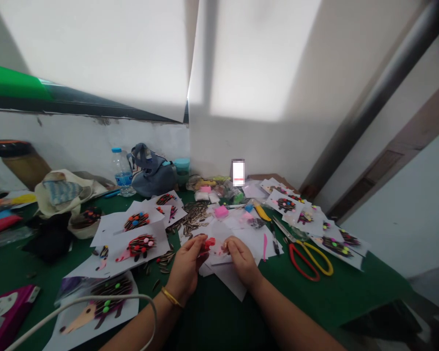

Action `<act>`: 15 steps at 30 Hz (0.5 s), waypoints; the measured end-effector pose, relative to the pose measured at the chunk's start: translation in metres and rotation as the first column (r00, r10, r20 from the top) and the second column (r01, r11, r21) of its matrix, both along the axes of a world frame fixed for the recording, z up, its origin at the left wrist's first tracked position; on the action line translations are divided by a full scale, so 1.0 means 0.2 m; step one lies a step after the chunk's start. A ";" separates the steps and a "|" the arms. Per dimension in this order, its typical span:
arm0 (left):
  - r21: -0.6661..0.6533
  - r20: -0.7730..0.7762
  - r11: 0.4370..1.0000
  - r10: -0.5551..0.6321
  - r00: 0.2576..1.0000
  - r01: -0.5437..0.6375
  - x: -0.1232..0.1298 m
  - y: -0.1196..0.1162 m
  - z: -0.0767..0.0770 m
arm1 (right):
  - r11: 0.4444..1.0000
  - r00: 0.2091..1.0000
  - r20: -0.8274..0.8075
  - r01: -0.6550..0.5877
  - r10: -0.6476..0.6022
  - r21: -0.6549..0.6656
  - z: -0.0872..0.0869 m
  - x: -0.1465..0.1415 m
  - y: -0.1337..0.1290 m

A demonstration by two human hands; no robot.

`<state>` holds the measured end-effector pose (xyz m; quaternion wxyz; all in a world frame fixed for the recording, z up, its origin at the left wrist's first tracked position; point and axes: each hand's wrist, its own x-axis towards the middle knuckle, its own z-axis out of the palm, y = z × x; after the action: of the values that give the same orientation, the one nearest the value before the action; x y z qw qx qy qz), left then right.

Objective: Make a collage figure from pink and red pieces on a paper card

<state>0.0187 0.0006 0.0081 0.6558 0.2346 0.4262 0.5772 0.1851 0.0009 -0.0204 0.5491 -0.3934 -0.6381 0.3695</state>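
Observation:
My left hand, with a yellow bracelet at its wrist, has its fingers closed on a lump of red clay. Facing it, my right hand is pinched, and what lies between thumb and finger is too small to make out. Both hands are over white sheets of paper on the green tablecloth. A pink clay block and a heap of striped seeds lie just beyond them. To the right of my right hand are a pink tool and a black pen.
Red-and-yellow scissors lie at the right. Hedgehog pictures spread on the left, with more at the right. A bottle, a blue bag and a phone stand at the back. A white cable crosses the lower left.

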 end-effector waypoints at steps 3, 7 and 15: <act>0.023 -0.041 0.999 0.024 0.999 -0.023 0.01 0.00 -0.01 | 0.997 0.997 -0.031 -0.077 0.077 -0.010 -0.02 0.00 0.00; 0.077 -0.050 0.996 0.055 0.997 -0.051 0.02 0.00 -0.02 | 0.993 0.995 0.040 -0.083 0.087 -0.082 -0.02 -0.03 -0.01; 0.106 -0.001 0.989 -0.101 0.995 0.101 0.04 -0.03 -0.02 | 0.996 0.992 -0.125 0.013 -0.024 -0.088 0.01 -0.01 -0.01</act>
<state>0.0273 -0.0052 0.0041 0.6718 0.2891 0.3814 0.5654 0.1821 -0.0005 -0.0178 0.5742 -0.3988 -0.5817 0.4159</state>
